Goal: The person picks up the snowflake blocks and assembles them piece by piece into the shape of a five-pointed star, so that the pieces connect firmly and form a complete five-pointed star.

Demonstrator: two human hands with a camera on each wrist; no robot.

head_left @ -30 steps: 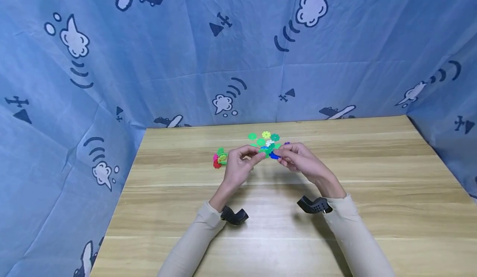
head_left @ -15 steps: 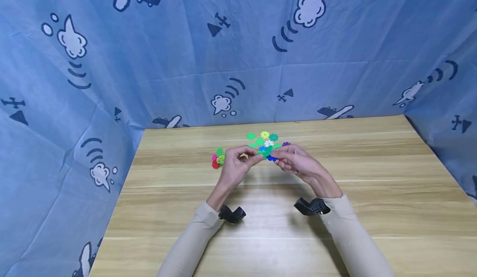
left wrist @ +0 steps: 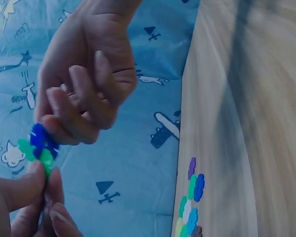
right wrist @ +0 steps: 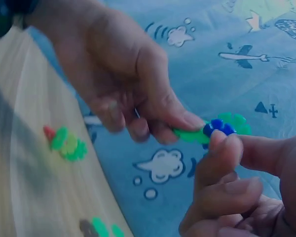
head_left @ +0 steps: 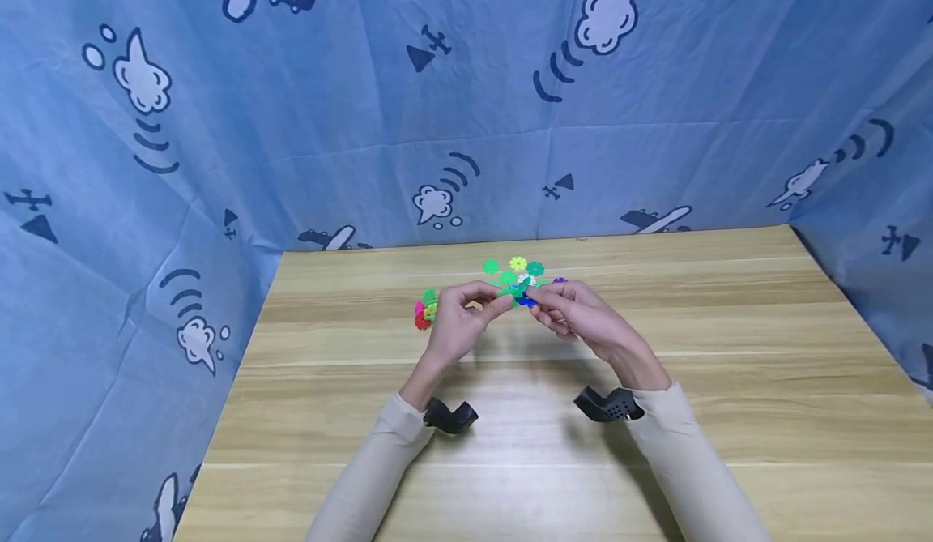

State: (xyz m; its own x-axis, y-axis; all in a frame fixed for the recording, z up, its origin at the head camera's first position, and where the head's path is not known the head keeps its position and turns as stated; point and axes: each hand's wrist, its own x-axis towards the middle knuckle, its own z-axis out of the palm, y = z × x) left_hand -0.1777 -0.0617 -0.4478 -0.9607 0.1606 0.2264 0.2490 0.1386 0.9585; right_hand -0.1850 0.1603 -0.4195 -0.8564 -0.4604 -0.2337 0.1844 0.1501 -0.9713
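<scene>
My left hand pinches a green snowflake disc between thumb and fingers. Opposite it, my right hand pinches a dark blue snowflake disc with thumb and index finger. The two discs meet edge to edge above the table, and a second green disc shows just behind the blue one. Whether they are slotted into each other cannot be made out. In the left wrist view the blue disc sits against the green, and the right hand's other fingers are loosely bent.
Beyond the hands, loose discs lie on the wooden table, among them a yellow disc, a teal disc and a purple disc. A small cluster with a red disc lies left of my left hand. A patterned blue cloth hangs behind.
Both hands keep their pinch on the discs. The joined hands and discs have shifted slightly, with the blue disc a little farther up and left than half a second ago.
</scene>
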